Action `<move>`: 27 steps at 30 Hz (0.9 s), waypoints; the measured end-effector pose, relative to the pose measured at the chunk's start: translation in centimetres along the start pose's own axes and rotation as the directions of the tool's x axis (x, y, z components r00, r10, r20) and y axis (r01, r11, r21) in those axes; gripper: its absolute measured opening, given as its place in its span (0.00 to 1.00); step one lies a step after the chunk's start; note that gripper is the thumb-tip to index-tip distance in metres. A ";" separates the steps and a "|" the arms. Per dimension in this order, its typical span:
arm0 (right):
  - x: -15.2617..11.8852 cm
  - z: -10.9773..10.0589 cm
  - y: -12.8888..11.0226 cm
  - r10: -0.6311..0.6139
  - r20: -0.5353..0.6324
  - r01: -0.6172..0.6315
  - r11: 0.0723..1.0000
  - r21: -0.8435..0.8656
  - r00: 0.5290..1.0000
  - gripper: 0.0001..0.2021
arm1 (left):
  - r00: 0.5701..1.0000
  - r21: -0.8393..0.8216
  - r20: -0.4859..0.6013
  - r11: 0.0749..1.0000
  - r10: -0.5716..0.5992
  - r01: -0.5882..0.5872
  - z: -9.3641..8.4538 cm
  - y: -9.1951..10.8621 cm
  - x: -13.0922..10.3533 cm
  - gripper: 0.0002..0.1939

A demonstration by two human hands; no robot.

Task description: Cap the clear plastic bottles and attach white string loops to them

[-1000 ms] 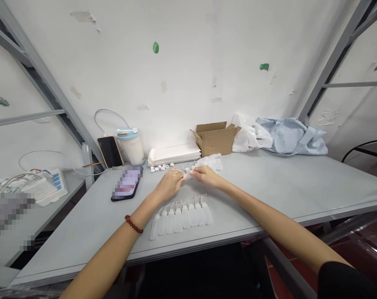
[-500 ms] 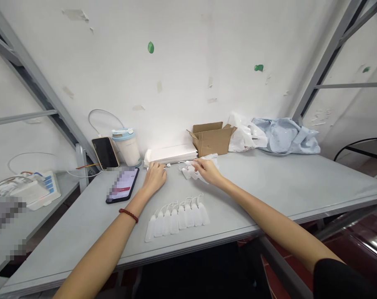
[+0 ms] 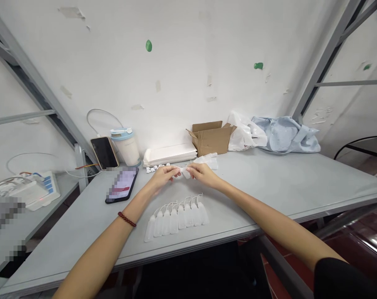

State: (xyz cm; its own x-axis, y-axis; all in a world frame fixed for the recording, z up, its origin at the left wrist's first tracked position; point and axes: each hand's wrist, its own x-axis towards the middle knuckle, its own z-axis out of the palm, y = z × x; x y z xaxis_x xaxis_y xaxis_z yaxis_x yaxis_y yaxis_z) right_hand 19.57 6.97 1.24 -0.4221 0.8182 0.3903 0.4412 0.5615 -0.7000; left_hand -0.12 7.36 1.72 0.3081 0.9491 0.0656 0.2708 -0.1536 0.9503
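Note:
My left hand [image 3: 166,176] and my right hand [image 3: 202,174] meet over the middle of the grey table, their fingers pinched on a small white translucent piece [image 3: 185,172] between them. Which part each hand grips is too small to tell. Behind my left fingers lie small white caps [image 3: 151,169]. Beyond my right hand is a pile of translucent plastic pieces [image 3: 211,160]. Nearer the front edge, a row of several translucent tubes [image 3: 174,220] with thin white strings lies side by side.
A phone [image 3: 122,185] lies at the left, with a propped phone [image 3: 104,153] and a cup [image 3: 126,147] behind. Along the wall stand white packets [image 3: 170,154], an open cardboard box [image 3: 211,139], a white plastic bag [image 3: 246,133] and blue cloth [image 3: 285,135].
My left hand has moved right from the small white caps, uncovering them. It now meets my right hand at the small translucent piece, and my right hand has shifted slightly.

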 end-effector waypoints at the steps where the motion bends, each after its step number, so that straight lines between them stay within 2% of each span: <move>1: 0.0 0.1 0.0 -0.005 -0.003 0.005 1.000 -0.002 1.000 0.16 | 1.000 -0.001 0.005 1.000 0.001 -0.001 0.0 0.0 -0.1 0.18; 7: -0.1 0.6 0.1 -0.030 -0.026 0.029 0.998 -0.047 0.999 0.13 | 0.998 -0.138 0.031 0.989 -0.051 0.055 0.9 0.4 -0.8 0.18; 10: -0.2 1.0 0.5 -0.107 -0.059 0.094 0.977 -0.190 0.993 0.13 | 0.995 -0.177 0.012 0.980 -0.094 0.095 1.5 0.7 -1.1 0.16; 13: -0.4 1.2 0.7 -0.208 -0.038 0.184 0.925 -0.332 0.977 0.12 | 0.992 -0.200 -0.002 0.972 -0.125 0.122 1.8 0.9 -1.3 0.15; 15: -0.5 1.3 0.6 -0.228 -0.025 0.206 0.916 -0.343 0.973 0.11 | 0.995 -0.208 -0.006 0.973 -0.102 0.098 1.9 0.8 -1.4 0.15; 17: -0.6 1.2 0.3 -0.206 -0.035 0.188 0.941 -0.282 0.978 0.14 | 0.999 -0.180 -0.023 0.983 -0.032 0.027 2.0 0.7 -1.5 0.15; 21: -0.6 1.2 -0.4 -0.055 -0.040 0.057 0.997 0.046 0.998 0.21 | 0.986 0.005 -0.048 0.987 0.161 -0.161 2.1 0.4 -1.2 0.17; 24: -0.2 1.1 -0.4 0.099 -0.013 -0.092 0.962 0.258 0.995 0.24 | 0.951 0.243 -0.086 0.932 0.297 -0.269 1.7 -0.1 -0.5 0.19; 26: 0.0 0.9 0.0 0.157 -0.100 -0.134 0.970 0.205 0.983 0.24 | 0.908 0.492 -0.148 0.826 0.392 -0.276 1.0 -0.7 0.3 0.20; 27: 0.1 0.8 0.2 0.149 -0.168 -0.131 0.985 0.112 0.975 0.24 | 0.885 0.638 -0.175 0.735 0.431 -0.231 0.5 -1.1 0.7 0.20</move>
State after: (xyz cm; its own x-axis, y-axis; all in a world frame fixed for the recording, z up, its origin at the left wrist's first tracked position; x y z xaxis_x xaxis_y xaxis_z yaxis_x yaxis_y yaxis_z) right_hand 19.02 7.08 0.68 -0.2131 0.9015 0.3767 0.4008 0.4323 -0.8078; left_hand 0.25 8.03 0.52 0.2295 0.8222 0.5208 0.7095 -0.5076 0.4888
